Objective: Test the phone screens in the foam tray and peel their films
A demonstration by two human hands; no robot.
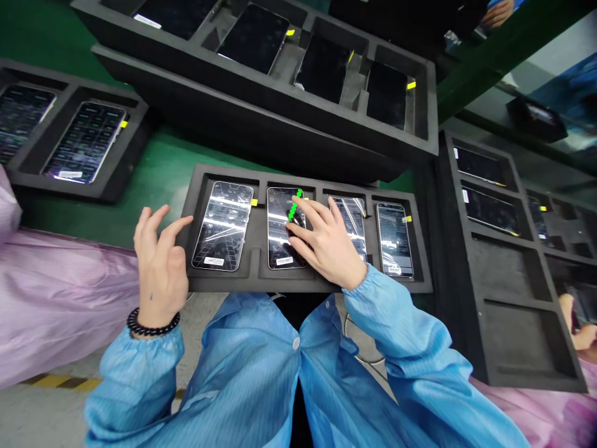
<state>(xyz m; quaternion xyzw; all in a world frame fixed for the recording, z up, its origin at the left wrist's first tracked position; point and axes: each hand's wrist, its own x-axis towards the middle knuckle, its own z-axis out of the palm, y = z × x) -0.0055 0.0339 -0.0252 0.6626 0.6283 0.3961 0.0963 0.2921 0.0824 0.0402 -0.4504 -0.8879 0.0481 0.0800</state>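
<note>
A black foam tray [224, 283] in front of me holds several smartphones in separate compartments. My right hand [324, 239], fingers spread, is over the second smartphone [276, 249] from the left, fingertips at its screen. A jagged green trail runs across that dark screen. The hand partly covers a third smartphone [357, 218]. At the right end lies a smartphone [394, 239] showing lines of text. My left hand [163, 261], with a black coiled band at the wrist, hovers empty by the tray's left edge, fingers loosely bent apart. Nearest to it is the leftmost smartphone [224, 227], its glass reflecting ceiling lights.
Stacked foam trays [261, 93] with dark phones stand behind. Another phone tray [79, 180] sits at left on the green table [172, 162]. At right, a foam tray [508, 274] has two phones in its upper slots. Pink sleeves [69, 292] of a co-worker reach in at left.
</note>
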